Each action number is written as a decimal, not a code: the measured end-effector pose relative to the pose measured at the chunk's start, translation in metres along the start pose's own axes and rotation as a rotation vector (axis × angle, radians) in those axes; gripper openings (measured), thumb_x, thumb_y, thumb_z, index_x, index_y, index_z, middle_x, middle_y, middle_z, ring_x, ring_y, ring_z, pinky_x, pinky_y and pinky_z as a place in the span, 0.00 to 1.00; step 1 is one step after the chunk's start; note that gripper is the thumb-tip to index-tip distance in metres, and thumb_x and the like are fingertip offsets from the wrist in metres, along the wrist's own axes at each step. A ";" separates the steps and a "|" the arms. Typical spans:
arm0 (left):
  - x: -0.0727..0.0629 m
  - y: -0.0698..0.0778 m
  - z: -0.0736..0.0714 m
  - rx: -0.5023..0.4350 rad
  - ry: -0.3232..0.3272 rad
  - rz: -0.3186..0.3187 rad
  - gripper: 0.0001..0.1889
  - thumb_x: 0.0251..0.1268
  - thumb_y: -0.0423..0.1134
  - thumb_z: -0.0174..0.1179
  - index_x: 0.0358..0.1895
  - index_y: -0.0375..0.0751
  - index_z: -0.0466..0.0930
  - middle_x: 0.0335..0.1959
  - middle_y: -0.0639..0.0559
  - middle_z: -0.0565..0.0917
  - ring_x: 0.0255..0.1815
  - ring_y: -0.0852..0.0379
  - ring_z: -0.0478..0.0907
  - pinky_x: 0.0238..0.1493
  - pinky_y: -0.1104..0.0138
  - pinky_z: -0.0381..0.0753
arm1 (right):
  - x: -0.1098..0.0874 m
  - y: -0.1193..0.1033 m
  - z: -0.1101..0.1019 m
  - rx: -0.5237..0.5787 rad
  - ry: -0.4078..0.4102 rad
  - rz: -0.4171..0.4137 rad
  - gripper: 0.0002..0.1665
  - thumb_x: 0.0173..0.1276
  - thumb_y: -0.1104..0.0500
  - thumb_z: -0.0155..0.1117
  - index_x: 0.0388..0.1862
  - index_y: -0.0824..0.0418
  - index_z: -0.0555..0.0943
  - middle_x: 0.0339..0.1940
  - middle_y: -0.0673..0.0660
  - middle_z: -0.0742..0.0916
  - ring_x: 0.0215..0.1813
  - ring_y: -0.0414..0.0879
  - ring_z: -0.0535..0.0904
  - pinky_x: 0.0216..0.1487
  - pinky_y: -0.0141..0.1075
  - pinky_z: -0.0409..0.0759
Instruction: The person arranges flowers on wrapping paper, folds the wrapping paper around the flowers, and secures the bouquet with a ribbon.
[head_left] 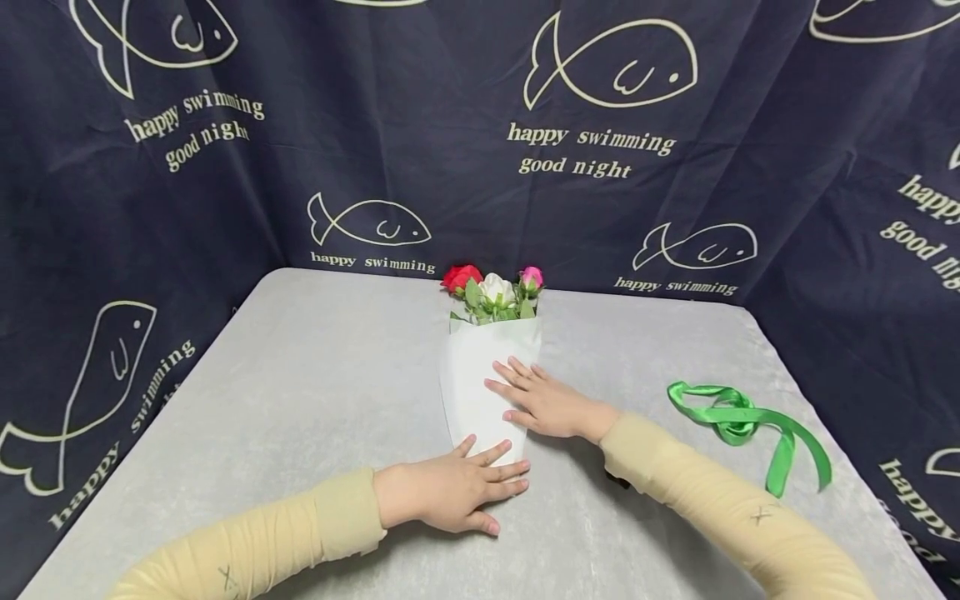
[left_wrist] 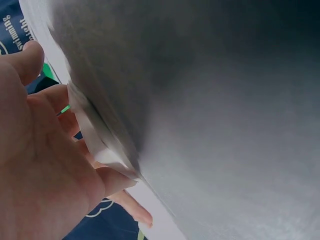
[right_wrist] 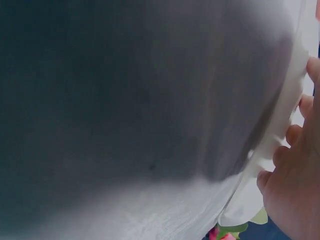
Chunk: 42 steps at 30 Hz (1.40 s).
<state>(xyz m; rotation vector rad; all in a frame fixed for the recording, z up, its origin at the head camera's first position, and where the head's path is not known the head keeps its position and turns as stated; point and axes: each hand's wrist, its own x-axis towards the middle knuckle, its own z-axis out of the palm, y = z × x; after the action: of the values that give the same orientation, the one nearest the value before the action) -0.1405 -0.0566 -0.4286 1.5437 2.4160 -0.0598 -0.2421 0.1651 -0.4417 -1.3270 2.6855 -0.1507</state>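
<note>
A bouquet wrapped in white paper [head_left: 480,375] lies on the table, its blossoms toward the back edge. Out of the wrap's top come a red rose [head_left: 461,278], a white rose [head_left: 497,289] and a pink rosebud [head_left: 532,277] with green leaves. My left hand [head_left: 461,490] rests with spread, straight fingers over the narrow lower end of the paper. Higher up, on the right side of the wrap, my right hand [head_left: 551,404] lays its extended fingers flat on the paper. In the right wrist view the fingertips touch the paper's edge [right_wrist: 280,135]. The stems are hidden inside the wrap.
A loosely coiled green satin ribbon [head_left: 738,421] lies on the table to the right, beyond my right forearm. The grey cloth-covered table [head_left: 322,358] meets a dark blue curtain [head_left: 465,125] with fish prints behind and at both sides.
</note>
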 end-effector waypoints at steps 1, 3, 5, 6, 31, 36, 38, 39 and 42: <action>0.000 0.000 0.000 0.007 0.003 0.001 0.36 0.67 0.65 0.38 0.75 0.56 0.49 0.77 0.59 0.44 0.77 0.49 0.37 0.67 0.40 0.55 | 0.001 0.001 0.000 -0.002 -0.008 0.000 0.34 0.76 0.42 0.40 0.76 0.49 0.51 0.78 0.57 0.50 0.77 0.57 0.41 0.71 0.60 0.48; 0.000 0.000 0.001 0.018 0.008 0.001 0.36 0.67 0.65 0.37 0.75 0.55 0.48 0.77 0.59 0.44 0.77 0.49 0.37 0.67 0.40 0.54 | 0.001 0.003 0.000 -0.003 -0.020 -0.003 0.34 0.76 0.42 0.40 0.76 0.49 0.52 0.78 0.57 0.51 0.77 0.57 0.42 0.71 0.60 0.47; 0.000 0.001 0.001 0.031 0.013 -0.003 0.36 0.67 0.65 0.37 0.75 0.56 0.47 0.77 0.57 0.43 0.77 0.49 0.36 0.67 0.41 0.54 | 0.001 0.004 0.000 0.008 -0.024 -0.010 0.34 0.75 0.42 0.41 0.76 0.50 0.52 0.78 0.58 0.52 0.77 0.57 0.44 0.71 0.60 0.47; 0.000 0.002 0.000 0.032 0.016 -0.008 0.37 0.67 0.66 0.37 0.75 0.56 0.47 0.77 0.56 0.42 0.77 0.49 0.36 0.68 0.41 0.54 | 0.001 0.004 0.000 0.010 -0.025 -0.013 0.34 0.75 0.43 0.41 0.76 0.50 0.52 0.78 0.58 0.52 0.77 0.57 0.45 0.71 0.60 0.47; -0.001 0.000 -0.003 0.075 0.019 0.003 0.37 0.67 0.65 0.38 0.75 0.53 0.50 0.77 0.52 0.46 0.77 0.48 0.43 0.69 0.46 0.57 | 0.022 0.049 -0.012 -0.020 -0.039 0.257 0.44 0.73 0.37 0.41 0.76 0.63 0.47 0.77 0.61 0.51 0.77 0.55 0.43 0.72 0.56 0.50; -0.001 -0.001 -0.004 0.069 0.022 0.007 0.36 0.67 0.65 0.39 0.75 0.53 0.51 0.77 0.52 0.46 0.77 0.48 0.43 0.69 0.46 0.57 | 0.021 0.052 -0.012 0.009 -0.034 0.236 0.44 0.73 0.37 0.41 0.76 0.64 0.47 0.77 0.62 0.51 0.77 0.56 0.43 0.72 0.56 0.50; -0.001 -0.001 -0.004 0.062 0.021 0.011 0.36 0.68 0.65 0.39 0.75 0.53 0.51 0.77 0.52 0.46 0.77 0.48 0.42 0.69 0.46 0.57 | 0.020 0.053 -0.011 0.021 -0.027 0.242 0.44 0.74 0.38 0.41 0.76 0.65 0.47 0.77 0.62 0.51 0.77 0.57 0.43 0.72 0.56 0.50; -0.001 -0.001 -0.004 0.057 0.019 0.013 0.36 0.68 0.65 0.39 0.75 0.53 0.51 0.77 0.52 0.46 0.77 0.48 0.42 0.69 0.46 0.57 | 0.020 0.055 -0.010 0.024 -0.024 0.256 0.45 0.74 0.38 0.41 0.76 0.65 0.45 0.77 0.62 0.50 0.77 0.56 0.42 0.72 0.56 0.49; -0.001 -0.003 -0.004 0.041 0.010 0.019 0.36 0.68 0.65 0.39 0.75 0.54 0.50 0.77 0.52 0.45 0.77 0.48 0.42 0.69 0.46 0.56 | 0.020 0.060 -0.006 0.035 -0.019 0.324 0.48 0.73 0.36 0.40 0.75 0.67 0.41 0.77 0.63 0.46 0.77 0.57 0.38 0.73 0.55 0.49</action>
<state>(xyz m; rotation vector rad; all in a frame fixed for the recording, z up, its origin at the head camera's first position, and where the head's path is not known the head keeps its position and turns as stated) -0.1435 -0.0581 -0.4250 1.5886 2.4221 -0.0984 -0.3022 0.1856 -0.4465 -0.8616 2.8201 -0.1469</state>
